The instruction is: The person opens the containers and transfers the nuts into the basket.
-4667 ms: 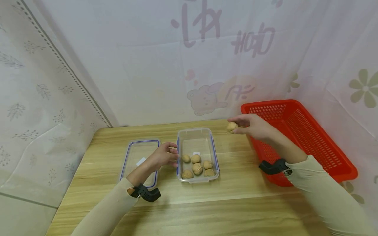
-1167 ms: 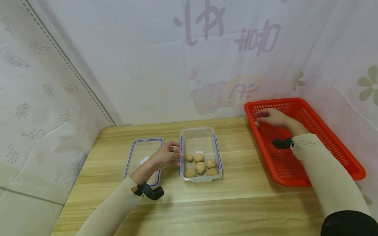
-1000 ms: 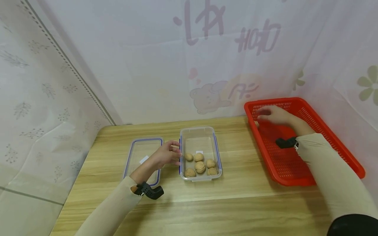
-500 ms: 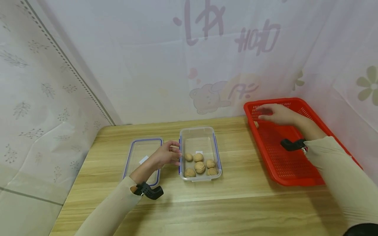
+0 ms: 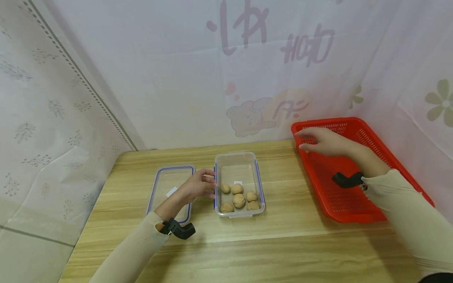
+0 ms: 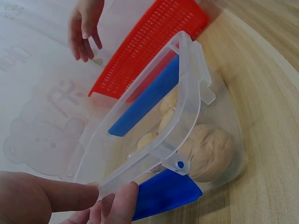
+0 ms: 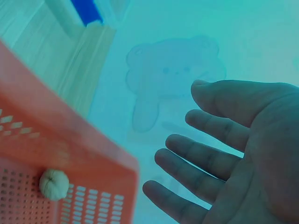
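The clear plastic container [image 5: 239, 184] sits on the wooden table [image 5: 247, 243], and it is the landmark here. The left hand [image 5: 198, 186] is at the container's left wall, fingers lightly bent with their tips touching the rim beside the blue clip [image 6: 164, 194]; the left wrist view shows a thumb and a fingertip [image 6: 122, 200] on the edge of that rim, more a steadying touch than a full grasp. Inside the container, six walnuts [image 5: 238, 199] cluster at its near end, the far half bare apart from a small white label. Just left of the container, under the left forearm, lies the blue-rimmed lid [image 5: 170, 190], flat on the table. Well to the right of the container stands the red basket [image 5: 357, 196], and over its far left corner hangs the right hand [image 5: 320, 141], palm down, fingers spread straight and loose, holding nothing. The right wrist view confirms that: an open palm with the fingers [image 7: 196, 161] apart, and below it one walnut [image 7: 53, 185] lying on the basket's mesh by the corner wall. In the head view that walnut is hidden beneath the hand. Black wrist cameras ride both cream sleeves [image 5: 407, 212].
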A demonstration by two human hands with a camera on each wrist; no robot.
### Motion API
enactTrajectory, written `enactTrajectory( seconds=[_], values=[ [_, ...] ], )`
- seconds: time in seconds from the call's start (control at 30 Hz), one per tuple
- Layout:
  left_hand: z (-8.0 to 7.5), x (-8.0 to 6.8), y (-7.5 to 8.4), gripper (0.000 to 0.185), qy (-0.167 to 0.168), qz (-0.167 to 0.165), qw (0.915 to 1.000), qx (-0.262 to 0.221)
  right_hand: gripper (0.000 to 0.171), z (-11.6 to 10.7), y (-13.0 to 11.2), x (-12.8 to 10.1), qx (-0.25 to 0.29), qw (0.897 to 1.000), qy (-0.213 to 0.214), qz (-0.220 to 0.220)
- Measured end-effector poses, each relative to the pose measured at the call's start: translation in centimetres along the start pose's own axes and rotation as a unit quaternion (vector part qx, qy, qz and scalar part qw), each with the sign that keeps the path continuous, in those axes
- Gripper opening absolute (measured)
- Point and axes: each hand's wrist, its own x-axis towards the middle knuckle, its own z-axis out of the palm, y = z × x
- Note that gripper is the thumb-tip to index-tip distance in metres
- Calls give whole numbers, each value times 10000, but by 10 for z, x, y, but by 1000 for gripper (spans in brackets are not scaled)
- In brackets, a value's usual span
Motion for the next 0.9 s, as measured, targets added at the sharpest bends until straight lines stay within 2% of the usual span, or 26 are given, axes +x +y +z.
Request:
enactTrajectory(
  seconds=[0.2, 0.6, 0.9],
  values=[
    [-1, -1, -1, 47, -2, -2, 10000, 16, 48, 6, -19, 1, -279, 9995, 22, -164],
    [-1, -1, -1, 47, 21, -28, 10000, -22, 50, 27, -44, 15, -116, 9979, -230, -588],
    [-1, -1, 0, 47, -11, -4, 10000, -11, 51, 48, -66, 30, -290, 9941, -354, -986]
  ],
)
